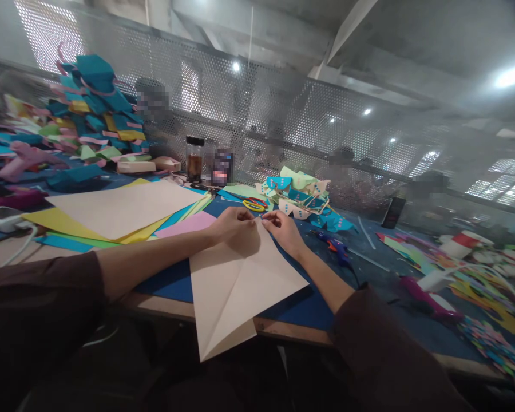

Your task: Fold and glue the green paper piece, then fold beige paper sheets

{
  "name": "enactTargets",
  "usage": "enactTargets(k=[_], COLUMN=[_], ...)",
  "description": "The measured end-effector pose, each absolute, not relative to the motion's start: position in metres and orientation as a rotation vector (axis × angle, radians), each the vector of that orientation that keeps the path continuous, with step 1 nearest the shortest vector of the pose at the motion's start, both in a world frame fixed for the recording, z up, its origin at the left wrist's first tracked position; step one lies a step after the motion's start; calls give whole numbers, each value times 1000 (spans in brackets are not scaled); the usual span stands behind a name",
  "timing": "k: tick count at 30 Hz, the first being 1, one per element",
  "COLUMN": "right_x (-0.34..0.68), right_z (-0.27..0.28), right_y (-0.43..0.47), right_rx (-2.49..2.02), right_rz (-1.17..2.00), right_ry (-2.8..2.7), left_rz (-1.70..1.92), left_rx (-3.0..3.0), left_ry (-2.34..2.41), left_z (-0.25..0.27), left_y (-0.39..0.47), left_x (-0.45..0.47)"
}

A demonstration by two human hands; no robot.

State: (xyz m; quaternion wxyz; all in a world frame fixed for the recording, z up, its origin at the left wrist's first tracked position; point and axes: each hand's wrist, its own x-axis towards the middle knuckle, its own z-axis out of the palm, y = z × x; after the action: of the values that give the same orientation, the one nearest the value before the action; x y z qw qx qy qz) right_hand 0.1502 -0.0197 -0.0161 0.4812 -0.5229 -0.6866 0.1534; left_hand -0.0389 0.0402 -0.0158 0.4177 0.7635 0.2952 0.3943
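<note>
A cream sheet of paper [244,280] with creases lies partly on the blue table top, its near corner hanging past the front edge. At its far corner my left hand [235,224] pinches the paper from the left, fingers closed. My right hand [283,229] pinches the same corner from the right, close beside the left fingertips. Just beyond my hands are scissors with red and yellow handles [255,204]. A blue and orange glue gun [337,246] rests to the right of my right hand.
Left stand stacked coloured sheets [129,206] and a pile of blue paper pieces [98,103]. A jar [194,160] stands at the back near folded paper pieces [300,194]. On the right are a phone [393,212], a purple device [431,297] and paper scraps [493,297].
</note>
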Motion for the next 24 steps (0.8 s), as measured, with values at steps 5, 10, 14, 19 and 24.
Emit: enactTargets(k=[5,10,14,19,24], right_x=[147,144,143,150,159], right_z=[-16,-15,-15,-16,-17], right_y=[-22,-25,-27,-22,-16], right_rx=[-1296,-1273,-1292,-1368,-1280], right_rz=[352,363,414,398,789], right_ry=[-1713,-1753,-1784,-1734,-1497], left_rz=[984,984,1013,974,933], left_rx=[1983,2078,2110,2037,1951], left_ry=[738,772,791,794,807], left_z=[-13,-12,-13,-13,-11], left_y=[35,34,38,42,39], left_x=[-40,-40,-42,-43,-42])
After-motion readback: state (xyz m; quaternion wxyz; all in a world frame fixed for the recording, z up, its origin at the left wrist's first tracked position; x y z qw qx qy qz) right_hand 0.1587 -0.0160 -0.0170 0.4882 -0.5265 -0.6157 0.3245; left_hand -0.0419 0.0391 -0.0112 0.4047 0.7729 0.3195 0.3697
